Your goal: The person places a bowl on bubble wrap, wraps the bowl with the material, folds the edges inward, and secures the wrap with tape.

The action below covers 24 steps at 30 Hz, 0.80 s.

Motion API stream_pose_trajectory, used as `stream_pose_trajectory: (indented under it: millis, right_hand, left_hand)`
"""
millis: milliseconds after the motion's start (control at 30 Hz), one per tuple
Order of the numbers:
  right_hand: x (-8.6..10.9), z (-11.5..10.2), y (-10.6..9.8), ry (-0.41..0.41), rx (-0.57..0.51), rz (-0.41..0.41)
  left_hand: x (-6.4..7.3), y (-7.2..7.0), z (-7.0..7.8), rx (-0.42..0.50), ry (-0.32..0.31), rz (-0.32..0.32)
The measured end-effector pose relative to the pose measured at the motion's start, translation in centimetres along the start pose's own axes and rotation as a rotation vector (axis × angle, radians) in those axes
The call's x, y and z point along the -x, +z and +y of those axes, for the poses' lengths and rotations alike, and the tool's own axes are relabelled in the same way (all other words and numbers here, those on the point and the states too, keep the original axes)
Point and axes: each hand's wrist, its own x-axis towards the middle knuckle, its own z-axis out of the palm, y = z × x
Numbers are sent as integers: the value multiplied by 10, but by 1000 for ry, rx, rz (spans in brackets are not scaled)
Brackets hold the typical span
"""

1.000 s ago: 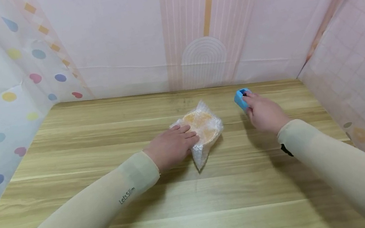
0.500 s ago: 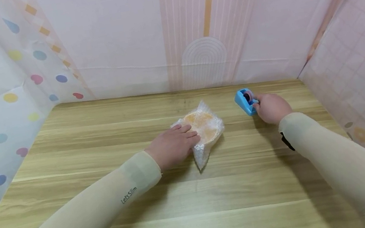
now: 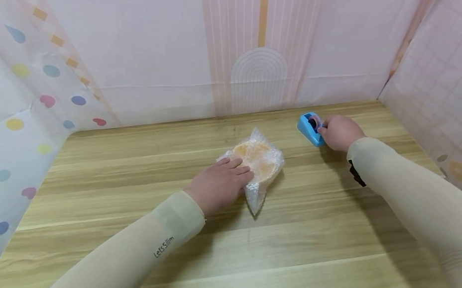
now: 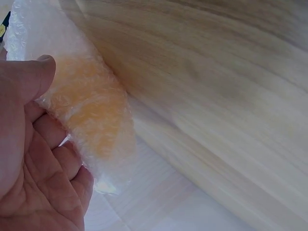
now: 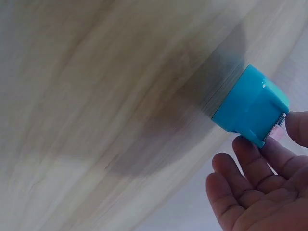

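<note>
A round orange-and-white thing wrapped in bubble wrap (image 3: 264, 160) lies mid-table. My left hand (image 3: 221, 184) holds its near left edge; the left wrist view shows the thumb over the bubble wrap (image 4: 94, 103) and the fingers curled at its edge. To the right stands a blue tape dispenser (image 3: 308, 132) with a pinkish roll inside. At its front end, my right hand (image 3: 341, 133) pinches the tape end (image 5: 276, 132) by the serrated cutter, thumb and forefinger together. The other right fingers are loosely bent below the dispenser.
The wood-grain table (image 3: 249, 262) ends at a pale patterned cloth backdrop (image 3: 152, 50) just behind the dispenser. More cloth walls stand at the left and right. Both forearms, in cream sleeves, reach in from the near side.
My right hand has drawn back from over the dispenser to its front end, uncovering the roll, and its fingers now pinch the tape there. The left hand and wrapped thing have hardly moved.
</note>
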Motion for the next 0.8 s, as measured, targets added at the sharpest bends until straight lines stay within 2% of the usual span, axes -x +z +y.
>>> stream_pose_trajectory:
  millis: [267,500,800]
  right_hand:
    - [-3,-2,-6,72,-39,-57]
    - [-3,-3,-9,65,-29,-61]
    - [-8,-2,-8,74,-55,-47]
  left_hand:
    - [-2,-2,2,11,-33,-45]
    - [-3,-5,3,38,-58,-81]
    - [-5,-6,3,14,-56,-95]
